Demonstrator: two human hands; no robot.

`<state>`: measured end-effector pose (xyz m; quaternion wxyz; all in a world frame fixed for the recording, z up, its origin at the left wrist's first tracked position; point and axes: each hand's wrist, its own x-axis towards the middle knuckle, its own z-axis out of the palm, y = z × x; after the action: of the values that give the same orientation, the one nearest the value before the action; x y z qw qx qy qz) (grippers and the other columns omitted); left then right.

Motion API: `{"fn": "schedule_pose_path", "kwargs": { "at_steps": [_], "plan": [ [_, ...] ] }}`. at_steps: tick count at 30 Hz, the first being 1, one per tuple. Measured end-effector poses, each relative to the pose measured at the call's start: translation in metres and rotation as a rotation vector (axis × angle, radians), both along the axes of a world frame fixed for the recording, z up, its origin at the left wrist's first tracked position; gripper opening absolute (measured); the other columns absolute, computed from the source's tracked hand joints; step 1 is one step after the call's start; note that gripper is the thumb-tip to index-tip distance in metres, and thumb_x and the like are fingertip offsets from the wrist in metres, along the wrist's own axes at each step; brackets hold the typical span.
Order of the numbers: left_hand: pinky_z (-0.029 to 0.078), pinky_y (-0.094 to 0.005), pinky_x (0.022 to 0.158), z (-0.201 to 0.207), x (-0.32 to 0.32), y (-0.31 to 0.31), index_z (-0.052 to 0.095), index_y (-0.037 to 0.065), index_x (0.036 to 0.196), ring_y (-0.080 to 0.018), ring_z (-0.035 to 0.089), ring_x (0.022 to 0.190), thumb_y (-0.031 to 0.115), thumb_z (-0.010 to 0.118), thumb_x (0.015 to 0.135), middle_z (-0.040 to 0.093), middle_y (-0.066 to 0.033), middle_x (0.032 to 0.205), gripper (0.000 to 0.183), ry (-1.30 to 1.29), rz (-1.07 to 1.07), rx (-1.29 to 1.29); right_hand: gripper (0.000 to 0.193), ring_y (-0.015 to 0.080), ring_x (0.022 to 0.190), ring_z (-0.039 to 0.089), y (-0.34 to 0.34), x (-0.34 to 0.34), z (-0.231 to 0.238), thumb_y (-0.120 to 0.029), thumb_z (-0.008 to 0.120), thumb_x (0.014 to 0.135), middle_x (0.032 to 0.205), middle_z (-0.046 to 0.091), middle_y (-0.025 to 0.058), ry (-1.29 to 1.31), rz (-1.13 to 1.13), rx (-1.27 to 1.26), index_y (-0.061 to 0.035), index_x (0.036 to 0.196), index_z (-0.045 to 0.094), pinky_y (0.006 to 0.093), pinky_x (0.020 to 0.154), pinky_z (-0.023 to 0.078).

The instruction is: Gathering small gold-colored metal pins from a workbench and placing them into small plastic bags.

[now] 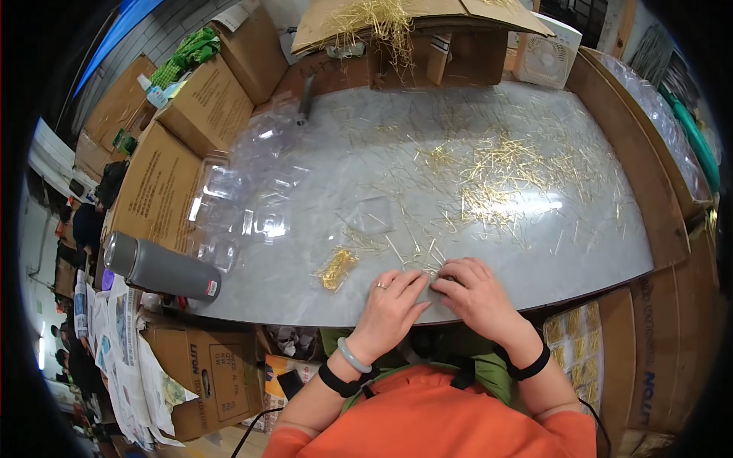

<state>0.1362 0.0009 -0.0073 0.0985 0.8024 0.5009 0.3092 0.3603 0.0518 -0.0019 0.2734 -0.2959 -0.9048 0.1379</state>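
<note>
Near the table's front edge, my left hand [393, 307] and my right hand [475, 296] face each other with fingers bent and tips almost meeting. Between and just beyond them are a few thin gold wire hooks [434, 252], gripped at the fingertips; their lower ends are hidden. To the left of my left hand lies a small clear plastic box [337, 269] filled with gold wire hooks. Farther up, a clear plastic piece [372, 214] rests on the tabletop. A loose heap of gold wire hooks [508, 172] spreads over the table's right half.
Clear plastic boxes [267, 221] cluster at the left, beside a grey bottle [164, 267] lying on its side. Cardboard boxes [172, 179] wall the left edge. At the back stand a cardboard shelf [458, 65] holding more wire and a white fan [548, 52]. A cardboard strip [634, 156] borders the right.
</note>
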Motion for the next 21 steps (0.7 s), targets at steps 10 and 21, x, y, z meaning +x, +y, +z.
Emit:
{"fn": "schedule_pose_path", "kwargs": {
  "at_steps": [10,21],
  "plan": [
    [0.039,-0.0484,0.106,-0.001,0.012,0.001,0.059,0.001,0.136,-0.0377,0.048,0.123,0.036,0.083,0.083,0.054,-0.0169,0.134,0.067,0.116,0.141,-0.035,0.046,0.0343,0.121,0.057,-0.017,0.018,0.013,-0.009,0.078,0.08,0.129,0.062,0.0098,0.037,-0.409,0.002,-0.0104,0.124,0.065,0.0469,0.105,0.045],
    [0.039,-0.0505,0.109,0.004,0.016,0.005,0.056,-0.003,0.136,-0.0382,0.049,0.127,0.033,0.086,0.078,0.056,-0.0171,0.135,0.074,0.079,0.059,-0.028,0.034,0.0352,0.121,0.06,-0.002,0.0,-0.007,0.001,0.067,0.084,0.127,0.067,0.0119,0.207,0.001,-0.099,-0.0073,0.117,0.07,0.0443,0.103,0.05]
  ]
}}
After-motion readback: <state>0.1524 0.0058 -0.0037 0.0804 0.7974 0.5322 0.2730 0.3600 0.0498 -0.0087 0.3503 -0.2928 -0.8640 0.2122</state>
